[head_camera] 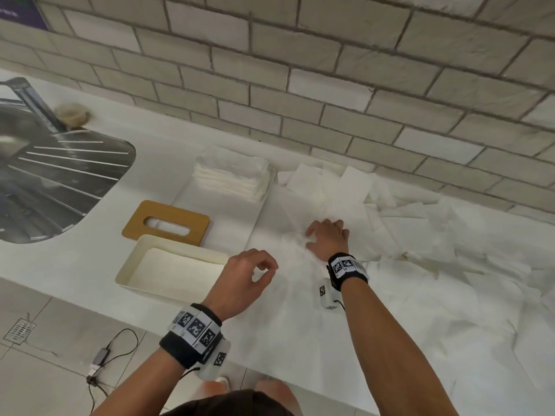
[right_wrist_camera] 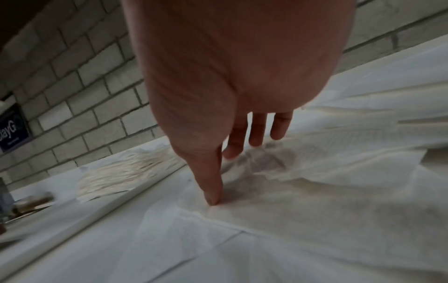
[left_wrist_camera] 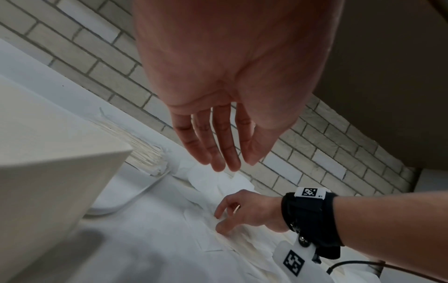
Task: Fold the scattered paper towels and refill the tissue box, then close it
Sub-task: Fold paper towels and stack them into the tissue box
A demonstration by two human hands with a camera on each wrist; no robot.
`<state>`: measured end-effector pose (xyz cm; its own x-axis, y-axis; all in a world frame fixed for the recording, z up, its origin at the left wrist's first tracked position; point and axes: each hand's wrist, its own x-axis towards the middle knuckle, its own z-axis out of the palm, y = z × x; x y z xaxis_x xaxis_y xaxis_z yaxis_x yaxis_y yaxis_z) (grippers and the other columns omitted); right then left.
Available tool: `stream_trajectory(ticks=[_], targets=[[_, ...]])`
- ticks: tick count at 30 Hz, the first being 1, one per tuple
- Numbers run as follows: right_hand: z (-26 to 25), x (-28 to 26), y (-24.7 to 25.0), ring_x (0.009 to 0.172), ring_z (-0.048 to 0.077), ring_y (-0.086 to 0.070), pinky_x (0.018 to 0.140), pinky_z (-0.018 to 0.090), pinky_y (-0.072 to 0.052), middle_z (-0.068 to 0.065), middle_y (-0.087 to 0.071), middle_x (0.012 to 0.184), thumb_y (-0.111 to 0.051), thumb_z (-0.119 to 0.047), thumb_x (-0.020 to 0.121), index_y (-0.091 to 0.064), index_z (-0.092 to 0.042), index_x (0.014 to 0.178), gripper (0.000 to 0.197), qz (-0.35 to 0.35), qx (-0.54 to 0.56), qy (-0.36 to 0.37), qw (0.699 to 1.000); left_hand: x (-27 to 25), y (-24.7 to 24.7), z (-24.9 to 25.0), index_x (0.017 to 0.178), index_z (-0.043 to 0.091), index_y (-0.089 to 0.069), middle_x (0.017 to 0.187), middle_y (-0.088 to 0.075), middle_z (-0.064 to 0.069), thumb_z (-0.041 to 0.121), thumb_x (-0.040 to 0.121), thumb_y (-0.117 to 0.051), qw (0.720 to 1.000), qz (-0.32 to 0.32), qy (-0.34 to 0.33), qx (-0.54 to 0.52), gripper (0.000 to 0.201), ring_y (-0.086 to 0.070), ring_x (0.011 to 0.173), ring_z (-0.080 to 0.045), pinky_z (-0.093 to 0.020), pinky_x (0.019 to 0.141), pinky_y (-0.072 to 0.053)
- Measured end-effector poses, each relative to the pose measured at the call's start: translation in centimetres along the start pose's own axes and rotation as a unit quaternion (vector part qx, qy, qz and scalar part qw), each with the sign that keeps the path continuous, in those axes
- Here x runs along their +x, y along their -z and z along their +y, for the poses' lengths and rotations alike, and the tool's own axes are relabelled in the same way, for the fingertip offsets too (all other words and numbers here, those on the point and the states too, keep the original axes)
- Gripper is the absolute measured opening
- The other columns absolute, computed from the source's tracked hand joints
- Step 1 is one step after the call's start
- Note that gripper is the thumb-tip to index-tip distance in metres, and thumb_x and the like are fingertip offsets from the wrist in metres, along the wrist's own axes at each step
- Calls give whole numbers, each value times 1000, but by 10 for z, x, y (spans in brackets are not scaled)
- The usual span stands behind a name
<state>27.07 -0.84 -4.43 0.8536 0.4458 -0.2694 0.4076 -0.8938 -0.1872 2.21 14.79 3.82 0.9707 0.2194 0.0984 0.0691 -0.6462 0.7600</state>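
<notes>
Right hand (head_camera: 327,240) splayed, fingertips pressing down; left hand (head_camera: 246,277) hovers, seemingly relaxed.

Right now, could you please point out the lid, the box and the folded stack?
lid (head_camera: 192,218): head view, wooden frame right of slot.
box (head_camera: 168,276): head view, bare inside floor.
folded stack (head_camera: 231,175): head view, top sheet.

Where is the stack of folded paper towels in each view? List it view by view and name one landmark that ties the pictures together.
Head: the stack of folded paper towels sits at upper centre, by the wall, behind the wooden lid.
Left wrist: the stack shows at left of centre, just past the corner of the tissue box.
Right wrist: the stack lies at left, below the wall.
Shared landmark: the brick wall behind the counter.
</notes>
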Motion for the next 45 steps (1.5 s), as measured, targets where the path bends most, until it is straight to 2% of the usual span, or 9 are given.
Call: stream_trajectory(ticks=[6,12,16,20,23,29,34,41,45], targets=[[12,8,4,140,35,-33,111,51,-32,0,-48,150,-83,-43,81,-38,-38,154,86,-36,21,-11,999,8,-4,1,102,28,-74,97,-71,15,17,97,-72,1000,-7,7,2,12,-66,94,-4,-23,75,-54],[-4,-6,23,127,33,-42,97,45,-31,-7,-56,106,-71,-37,93,-69,-37,109,16,-3,-31,45,999,3,-3,2,105,29,-73,99,-72,16,17,97,-72,1000,-6,-4,-5,13,-66,96,-5,-24,76,-55],[-16,-53,53,110,18,-61,90,35,-41,-7,-71,106,-77,-41,94,-64,-30,98,18,84,180,107,974,-3,3,-1,128,31,-62,121,-61,16,32,94,-78,999,39,23,-30,38,-60,111,-3,-22,90,-52],[-45,-134,99,68,6,-49,64,17,-39,-18,-58,80,-79,-32,98,-54,-20,91,29,162,401,132,892,1,5,10,156,28,-32,152,-40,11,59,79,-87,992,56,63,-94,100,-41,142,-6,-26,115,-37],[-57,-181,111,99,9,-61,86,22,-45,-14,-59,93,-76,-21,102,-42,-10,89,37,126,566,143,802,10,5,19,158,37,-19,155,-41,10,67,65,-93,979,45,93,-176,122,-42,144,-8,-30,116,-38],[-43,-244,79,111,32,-56,97,52,-47,16,-57,112,-69,-14,103,-54,-11,103,15,109,781,30,614,-5,1,22,130,37,-66,101,-76,-9,31,77,-96,939,-74,86,-323,61,-72,106,-14,-34,102,-55],[-20,-284,44,91,27,-53,83,48,-44,12,-51,95,-81,-25,98,-40,-5,91,46,213,658,-45,721,-36,-18,18,93,17,-80,95,-74,-13,39,87,-88,942,-215,54,-254,24,-67,88,-19,-39,87,-51],[19,-323,-13,98,10,-75,89,44,-63,-12,-78,105,-82,-28,96,-65,-32,127,35,172,464,-73,866,-68,-35,12,91,27,-76,92,-77,4,38,78,-94,954,-18,137,-267,25,-73,90,-24,-46,83,-61],[10,-326,-63,97,5,-69,87,41,-59,-15,-74,105,-67,-26,107,-65,-31,117,11,243,467,-89,845,-90,-59,20,88,26,-74,91,-77,6,30,81,-92,953,20,132,-273,19,-72,89,-17,-38,83,-58]])
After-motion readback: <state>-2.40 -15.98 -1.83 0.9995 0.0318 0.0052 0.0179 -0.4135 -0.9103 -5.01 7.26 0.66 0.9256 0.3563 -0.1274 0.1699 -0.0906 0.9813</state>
